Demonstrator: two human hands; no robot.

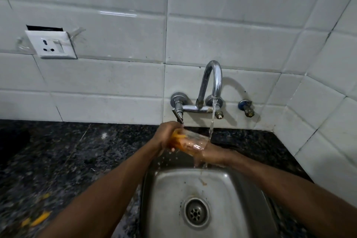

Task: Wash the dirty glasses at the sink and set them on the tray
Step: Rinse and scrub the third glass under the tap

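A clear glass (193, 142) smeared with orange residue lies on its side above the steel sink (170, 189), under the water stream (212, 121) from the chrome tap (212, 79). My right hand (214, 154) holds the glass from below at its right end. My left hand (166, 135) covers the glass's left end, and its fingers appear to reach inside the glass. Orange-tinted water runs off into the basin. No tray is in view.
A dark granite counter (67, 160) surrounds the sink, with orange scraps (38, 218) near its front left. A wall socket (52, 44) sits on the white tiles at upper left. A small valve (246, 107) juts from the wall right of the tap. The drain (196, 212) is open.
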